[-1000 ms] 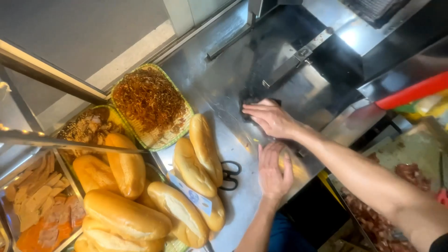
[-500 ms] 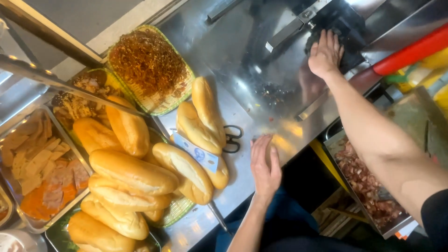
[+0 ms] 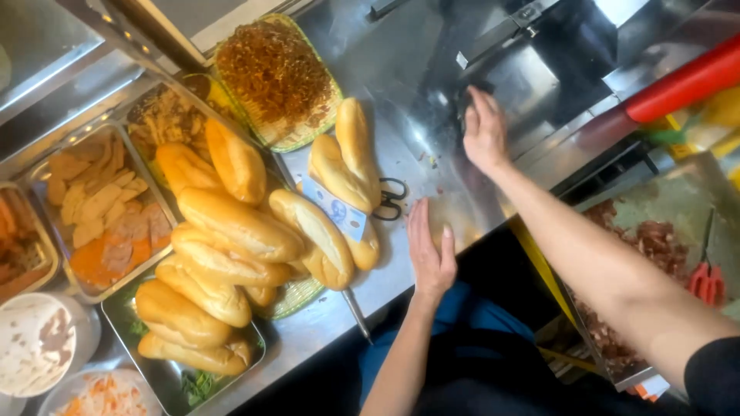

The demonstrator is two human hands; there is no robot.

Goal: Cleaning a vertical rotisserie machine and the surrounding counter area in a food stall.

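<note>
Left hand (image 3: 430, 250) flat, fingers spread, on steel counter (image 3: 401, 146), scissors (image 3: 391, 199) at 10 o'clock, right hand (image 3: 484, 129) open, pressing dark cloth (image 3: 465, 94) at 1 o'clock, gripping nothing

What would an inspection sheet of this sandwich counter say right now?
Surface: steel counter, crumbs near middle.
Job's things: dark cloth under right hand; left hand flat on counter.
Clutter: bread rolls, scissors, banknote, basket of shredded topping, trays of fillings.
Fingers: both hands spread, gripping nothing.
Cables: nothing seen.
Surroundings: red bar, meat tray at right.
</note>
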